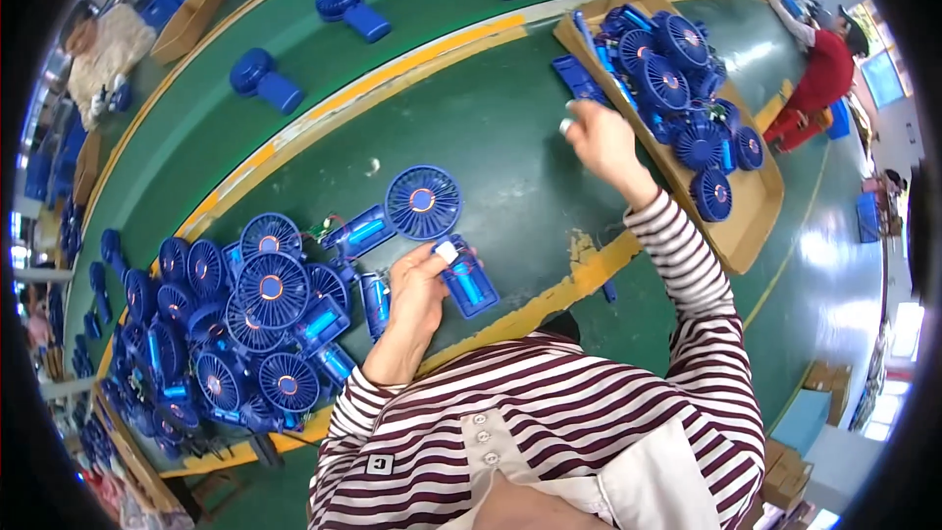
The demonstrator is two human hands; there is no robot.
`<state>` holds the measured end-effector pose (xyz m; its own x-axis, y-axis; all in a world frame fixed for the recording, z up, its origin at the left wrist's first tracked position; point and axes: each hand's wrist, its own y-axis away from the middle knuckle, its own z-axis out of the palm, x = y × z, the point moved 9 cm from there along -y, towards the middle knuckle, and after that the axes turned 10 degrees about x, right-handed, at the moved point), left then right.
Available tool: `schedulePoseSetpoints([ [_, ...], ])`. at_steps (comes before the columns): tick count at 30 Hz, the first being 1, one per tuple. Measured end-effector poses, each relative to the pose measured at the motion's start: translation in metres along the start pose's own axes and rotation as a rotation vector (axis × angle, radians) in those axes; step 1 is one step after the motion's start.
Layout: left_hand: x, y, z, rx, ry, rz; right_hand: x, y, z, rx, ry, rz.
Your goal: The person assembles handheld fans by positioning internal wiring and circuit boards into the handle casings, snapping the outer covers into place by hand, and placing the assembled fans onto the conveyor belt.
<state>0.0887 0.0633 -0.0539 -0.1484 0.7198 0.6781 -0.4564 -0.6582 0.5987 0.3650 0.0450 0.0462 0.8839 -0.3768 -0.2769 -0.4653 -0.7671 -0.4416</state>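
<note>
My left hand, with a white cover on a fingertip, grips the open handle of a blue handheld fan, where a bright blue battery cell shows. A round fan head lies just beyond that hand and appears joined to this handle. Another open handle is beside it. My right hand is stretched out to the far right, its finger and thumb a little apart with nothing visible between them. Just beyond its fingertips are blue handle covers against the carton's side.
At left, a large heap of blue fans covers the table. A cardboard carton full of fans stands at right. Across the far side runs a green conveyor belt carrying spaced fans. Other people are at far right and far left.
</note>
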Motion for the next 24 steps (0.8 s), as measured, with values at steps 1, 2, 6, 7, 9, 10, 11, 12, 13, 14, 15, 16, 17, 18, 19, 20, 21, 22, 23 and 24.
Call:
schedulePoseSetpoints([
  [1, -0.001, 0.001, 0.001, -0.003, -0.002, 0.001, 0.023, -0.008, 0.002, 0.022, 0.115, 0.060],
  [2, -0.001, 0.003, 0.003, -0.016, -0.004, -0.001, 0.032, -0.015, 0.004, 0.073, 0.170, 0.011],
  [6, -0.002, 0.008, -0.003, 0.006, -0.018, -0.015, 0.016, -0.024, 0.029, 0.177, 0.394, -0.198],
  [7, -0.002, 0.008, 0.000, -0.002, -0.025, -0.019, 0.017, -0.026, 0.037, 0.151, 0.447, -0.212],
  [9, -0.003, 0.007, -0.006, 0.030, -0.024, -0.032, -0.012, -0.024, 0.043, 0.121, 0.478, -0.244],
  [10, -0.004, 0.003, -0.009, 0.027, -0.029, -0.020, -0.031, -0.023, 0.042, 0.131, 0.428, -0.290],
  [11, -0.005, 0.001, -0.010, 0.017, -0.014, -0.033, -0.046, -0.020, 0.044, 0.034, 0.351, -0.293],
  [12, -0.004, 0.000, -0.007, 0.011, -0.005, -0.033, -0.057, -0.017, 0.040, 0.047, 0.296, -0.291],
  [13, -0.002, 0.001, -0.005, 0.010, -0.011, -0.033, -0.064, -0.014, 0.041, -0.008, 0.261, -0.261],
  [14, 0.000, 0.001, -0.004, 0.003, -0.016, -0.041, -0.070, -0.013, 0.040, -0.059, 0.228, -0.230],
  [15, 0.001, -0.001, -0.002, -0.007, -0.019, -0.044, -0.079, -0.012, 0.037, -0.108, 0.120, -0.211],
  [16, 0.000, -0.002, -0.004, -0.001, -0.013, -0.052, -0.079, -0.011, 0.044, -0.170, 0.033, -0.169],
  [17, 0.001, -0.002, -0.001, -0.009, -0.011, -0.056, -0.077, -0.012, 0.044, -0.221, -0.045, -0.123],
  [18, 0.003, -0.002, -0.001, -0.006, -0.018, -0.053, -0.071, -0.001, 0.059, -0.572, -0.267, 0.190],
  [19, 0.003, -0.001, -0.003, 0.003, -0.013, -0.056, -0.073, 0.006, 0.059, -0.581, -0.269, 0.186],
  [20, 0.002, -0.002, -0.004, 0.002, -0.009, -0.064, -0.074, 0.017, 0.061, -0.626, -0.526, 0.330],
  [21, 0.001, -0.002, -0.004, -0.001, -0.005, -0.071, -0.077, 0.027, 0.062, -0.662, -0.783, 0.475],
  [22, 0.002, -0.002, -0.005, -0.001, 0.003, -0.068, -0.078, 0.029, 0.056, -0.643, -0.838, 0.535],
  [23, 0.001, 0.001, -0.007, 0.007, -0.004, -0.078, -0.075, 0.025, 0.048, -0.588, -0.814, 0.451],
  [24, -0.001, 0.003, -0.009, 0.014, -0.012, -0.087, -0.069, 0.021, 0.041, -0.532, -0.790, 0.365],
])
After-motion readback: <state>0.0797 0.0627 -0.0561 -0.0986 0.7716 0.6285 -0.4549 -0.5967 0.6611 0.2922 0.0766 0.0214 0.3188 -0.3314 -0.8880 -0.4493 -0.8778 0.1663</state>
